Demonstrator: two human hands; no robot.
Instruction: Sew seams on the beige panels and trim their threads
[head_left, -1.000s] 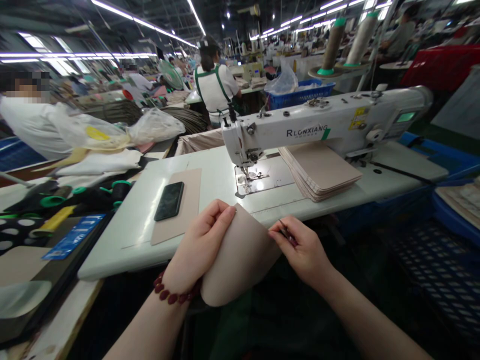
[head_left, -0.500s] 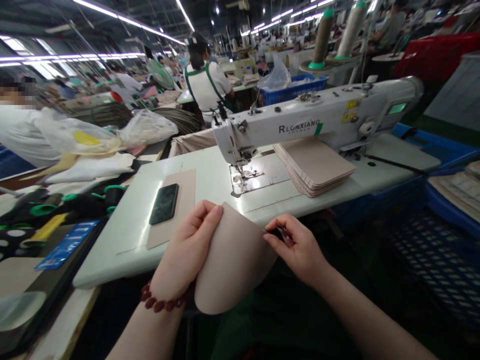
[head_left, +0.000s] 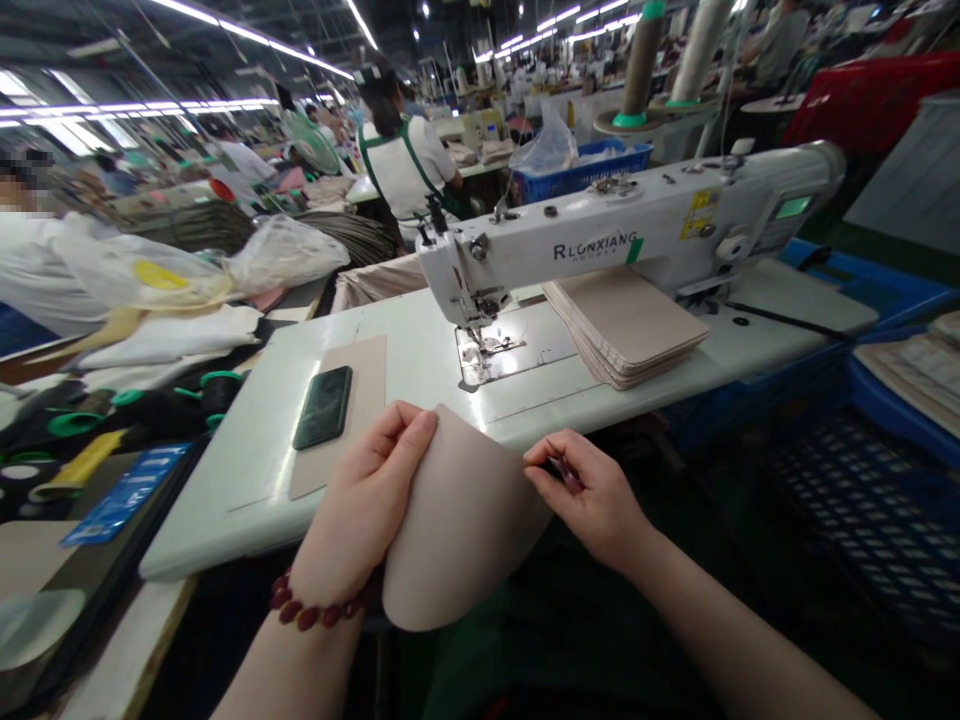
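In the head view, we see our left hand (head_left: pixel 371 490) closed in a pinch, with the thumb on top of a bent beige piece (head_left: pixel 461 520) near its top corner. The piece is in front of the near edge of the white table (head_left: pixel 409 365), and its round end hangs down. Our right hand (head_left: pixel 596 495) is curled nearly shut around a small dark tool (head_left: pixel 574 482). Its thumb and pointing finger come close together at the right side of the piece, but we cannot tell if they pinch it too.

What could go wrong? The tool looks thin, so if our right hand slips, its tip might poke or scratch the piece, or hurt a finger. If our left pinch gets loose, the piece could spring flat or drop, because we see no table under it. If we bend it too hard, it may get a crease. The red bead bracelet (head_left: pixel 306 615) is close to the piece, so it might rub or catch on it. The beige pile (head_left: pixel 637 320) sits near the table's front edge, beside the sewing machine (head_left: pixel 525 250), so a bumped elbow could push it crooked.
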